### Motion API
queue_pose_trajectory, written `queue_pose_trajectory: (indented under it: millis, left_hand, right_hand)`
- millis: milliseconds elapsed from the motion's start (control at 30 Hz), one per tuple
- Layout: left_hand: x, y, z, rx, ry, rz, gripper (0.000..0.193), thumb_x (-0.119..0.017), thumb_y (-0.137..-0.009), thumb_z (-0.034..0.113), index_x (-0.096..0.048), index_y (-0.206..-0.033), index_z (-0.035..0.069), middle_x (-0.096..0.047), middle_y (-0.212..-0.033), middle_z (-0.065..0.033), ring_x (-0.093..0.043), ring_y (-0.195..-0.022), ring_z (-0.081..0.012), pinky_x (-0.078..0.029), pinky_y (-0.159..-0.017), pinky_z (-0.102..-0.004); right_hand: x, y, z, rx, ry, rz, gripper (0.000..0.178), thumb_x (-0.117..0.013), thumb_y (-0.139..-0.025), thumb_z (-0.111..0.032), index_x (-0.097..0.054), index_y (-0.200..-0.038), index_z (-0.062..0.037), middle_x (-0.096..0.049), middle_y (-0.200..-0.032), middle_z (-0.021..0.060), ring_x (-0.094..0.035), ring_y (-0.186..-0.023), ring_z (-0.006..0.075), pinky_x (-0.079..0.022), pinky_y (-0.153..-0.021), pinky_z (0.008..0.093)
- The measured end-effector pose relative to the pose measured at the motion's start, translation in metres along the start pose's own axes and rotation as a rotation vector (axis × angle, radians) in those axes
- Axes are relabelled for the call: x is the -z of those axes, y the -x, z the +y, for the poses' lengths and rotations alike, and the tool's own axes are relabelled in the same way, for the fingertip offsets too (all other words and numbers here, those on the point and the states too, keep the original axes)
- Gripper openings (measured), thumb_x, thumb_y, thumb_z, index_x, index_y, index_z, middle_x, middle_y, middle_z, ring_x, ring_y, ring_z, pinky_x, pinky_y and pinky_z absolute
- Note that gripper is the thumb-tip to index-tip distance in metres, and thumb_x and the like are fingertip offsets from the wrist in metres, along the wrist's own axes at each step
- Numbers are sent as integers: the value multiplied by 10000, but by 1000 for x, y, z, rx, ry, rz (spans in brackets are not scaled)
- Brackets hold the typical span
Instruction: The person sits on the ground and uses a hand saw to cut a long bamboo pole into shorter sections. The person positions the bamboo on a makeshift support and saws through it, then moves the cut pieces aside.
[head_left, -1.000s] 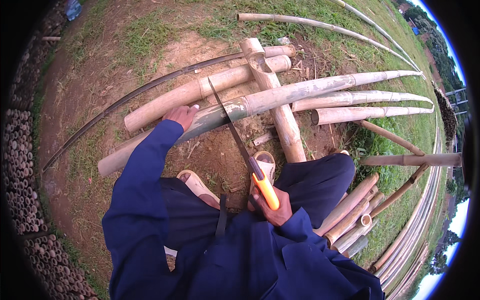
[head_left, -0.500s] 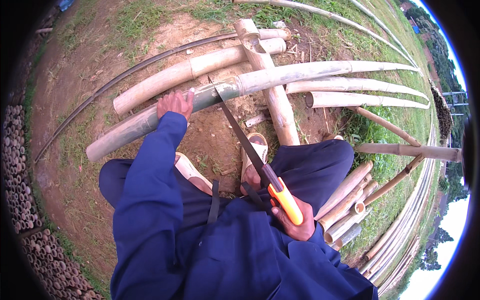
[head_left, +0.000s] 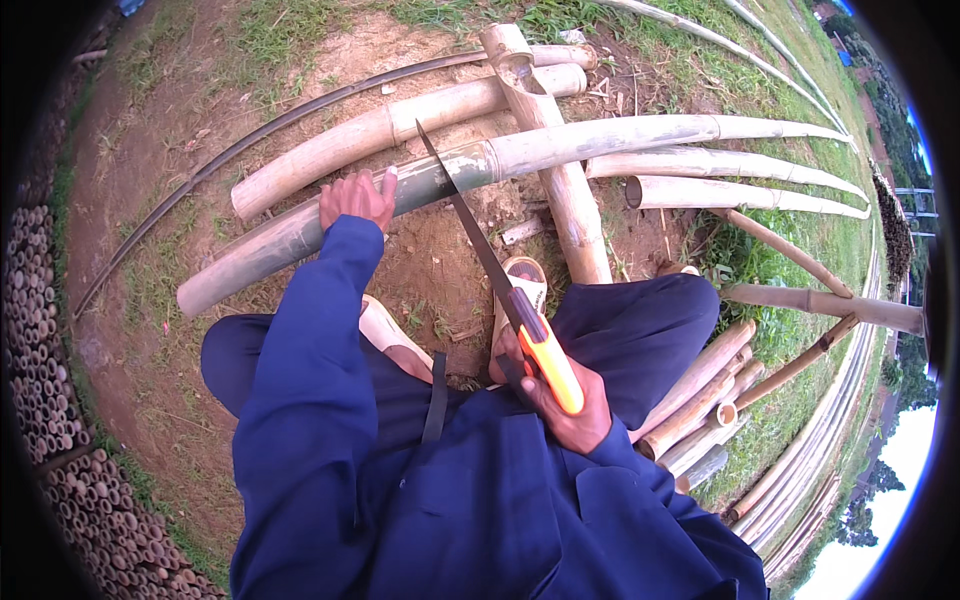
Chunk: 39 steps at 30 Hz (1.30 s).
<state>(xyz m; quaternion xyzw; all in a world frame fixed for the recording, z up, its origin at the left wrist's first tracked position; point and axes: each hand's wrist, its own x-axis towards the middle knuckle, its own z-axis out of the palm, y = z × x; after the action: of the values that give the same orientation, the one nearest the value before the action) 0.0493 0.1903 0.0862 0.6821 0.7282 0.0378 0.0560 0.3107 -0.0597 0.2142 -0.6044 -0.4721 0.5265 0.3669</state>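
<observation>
A long thick bamboo pole (head_left: 590, 143) lies across in front of me, with a greenish stretch near its middle. My left hand (head_left: 357, 200) rests on the pole's left part, its fingers wrapped over the top and the thumb along it. In my right hand (head_left: 577, 405) is the orange-and-yellow handle of a handsaw (head_left: 487, 262). The saw's dark blade slants up and left and crosses the greenish part of the pole, just right of my left hand. Whether its teeth have cut into the bamboo is too small to tell.
A notched bamboo post (head_left: 572, 215) supports the pole. Behind it lie a shorter bamboo piece (head_left: 330, 150) and a thin dark strip (head_left: 235, 145). Cut pieces (head_left: 690, 400) are heaped by my right knee. Stacked bamboo ends (head_left: 35, 340) line the left side.
The saw has slid forward, away from me, so its tip reaches farther past the pole. My right hand has moved up and left with it. My left hand keeps its hold.
</observation>
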Motion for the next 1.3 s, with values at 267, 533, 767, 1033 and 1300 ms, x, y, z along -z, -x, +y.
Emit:
queue_pose_trajectory:
  millis: [267, 533, 767, 1033, 1300]
  left_hand:
    - [-2, -9, 12, -16, 0, -4, 584, -426, -1009, 532, -735, -970, 38, -738, -988, -190, -695, -981, -336, -465, -941, -462]
    - [-6, 2, 0, -18, -4, 30, 569, -427, -1010, 524, -732, -998, 44, -734, -987, -188, -681, -1001, -327, -446, -969, -450]
    - [1, -7, 10, 13, 36, -29, 587, -433, -1008, 515, -743, -937, 22, -737, -938, -198, -695, -961, -350, -463, -956, -464]
    - [7, -17, 1, 2, 4, 26, 594, -433, -1010, 514, -753, -872, 33, -733, -884, -224, -718, -883, -367, -522, -872, -472]
    - [-5, -10, 5, 34, 26, -24, 603, -432, -1008, 517, -751, -878, 21, -732, -876, -228, -718, -889, -370, -514, -888, -466]
  right_hand:
    - [-38, -103, 42, 135, 192, 70, 149, -701, -918, -84, -635, -968, 40, -598, -693, 121, -541, -622, 172, -474, -620, 355]
    - [-5, -34, 18, 49, 44, -44, 164, -721, -919, -73, -622, -1011, 20, -650, -804, 82, -636, -769, 162, -520, -726, 333]
    - [-1, -56, 46, -81, 50, -75, 131, -672, -930, -67, -647, -995, 45, -684, -796, 117, -657, -746, 186, -521, -708, 338]
    - [-17, -59, 46, 61, 75, -21, 189, -724, -910, -102, -647, -1033, 19, -635, -760, 137, -610, -693, 189, -506, -688, 344]
    - [-7, -43, 42, 29, 71, -18, 142, -685, -921, -66, -659, -1021, 31, -664, -740, 119, -671, -719, 193, -517, -662, 348]
